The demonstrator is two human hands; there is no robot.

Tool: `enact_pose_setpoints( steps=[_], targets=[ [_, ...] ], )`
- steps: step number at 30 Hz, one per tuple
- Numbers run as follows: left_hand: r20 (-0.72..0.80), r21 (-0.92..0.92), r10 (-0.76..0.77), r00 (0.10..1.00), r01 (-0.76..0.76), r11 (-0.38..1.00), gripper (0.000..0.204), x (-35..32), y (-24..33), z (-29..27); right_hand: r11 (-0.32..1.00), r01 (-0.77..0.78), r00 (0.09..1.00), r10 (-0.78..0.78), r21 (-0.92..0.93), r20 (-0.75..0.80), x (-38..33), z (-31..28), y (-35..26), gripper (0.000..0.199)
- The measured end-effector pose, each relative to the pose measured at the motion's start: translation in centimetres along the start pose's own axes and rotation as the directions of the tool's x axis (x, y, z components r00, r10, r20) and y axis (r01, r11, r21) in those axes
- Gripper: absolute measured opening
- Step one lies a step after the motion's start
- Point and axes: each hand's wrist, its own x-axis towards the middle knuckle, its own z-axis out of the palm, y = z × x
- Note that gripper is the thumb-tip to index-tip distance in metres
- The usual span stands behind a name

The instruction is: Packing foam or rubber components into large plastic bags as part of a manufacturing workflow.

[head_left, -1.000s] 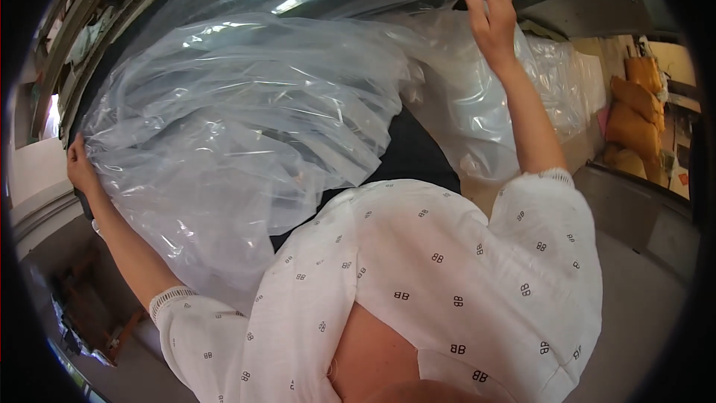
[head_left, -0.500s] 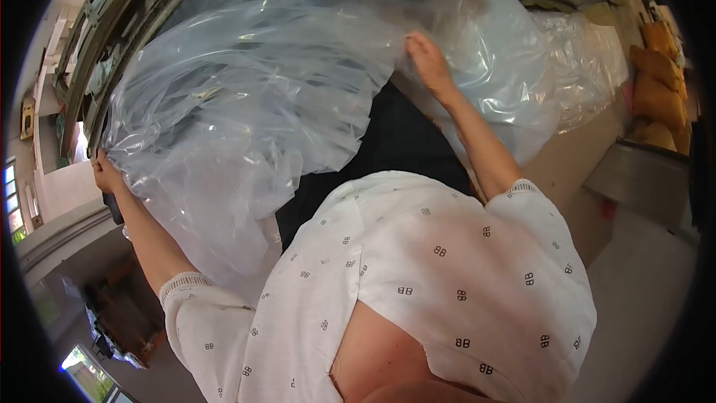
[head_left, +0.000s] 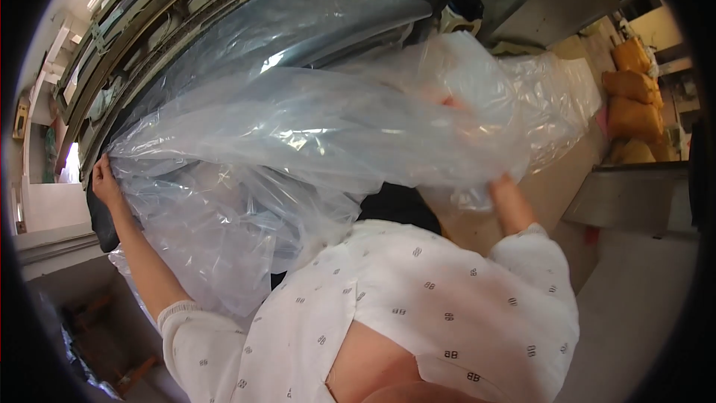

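Observation:
A large sheet of clear plastic film (head_left: 321, 123) stretches from left to right in front of me, creased and shiny. My left hand (head_left: 106, 179) is closed on its left edge, by the rim of the dark padded surface (head_left: 313, 19). The film drapes over my right forearm (head_left: 513, 205). My right hand (head_left: 450, 103) shows only as a blurred reddish patch through the plastic, so its fingers cannot be made out. More crumpled film (head_left: 216, 231) hangs down between my left arm and my body.
Metal rails (head_left: 142, 52) run along the far left side of the dark surface. Bunched clear plastic (head_left: 556, 101) lies to the right. Orange-brown sacks (head_left: 632, 104) are stacked at far right, near a grey metal table (head_left: 634, 198).
The film has been drawn out rightward and now covers my right hand, which was bare before. More of the dark surface shows beyond it. My left hand keeps its hold at the left edge.

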Motion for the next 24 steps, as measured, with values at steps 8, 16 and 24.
enact_pose_setpoints(
  steps=[8,16,24],
  targets=[
    [-0.015,0.133,0.018,1.000,-0.016,0.991,0.032,0.5,-0.8,-1.2,0.852,-0.512,0.835,0.523,-0.108,0.168,-1.0,3.2,-2.1,0.050],
    [-0.014,0.241,-0.001,1.000,0.004,0.970,0.042,2.8,-1.7,-1.0,0.952,0.033,0.893,0.109,-0.305,0.438,-6.7,1.1,4.4,0.051],
    [-0.009,0.264,0.014,1.000,-0.012,0.964,0.040,0.9,-1.1,-1.5,0.892,-0.048,0.981,-0.043,-0.450,-0.189,-0.3,-10.6,3.1,0.039]
  ],
)
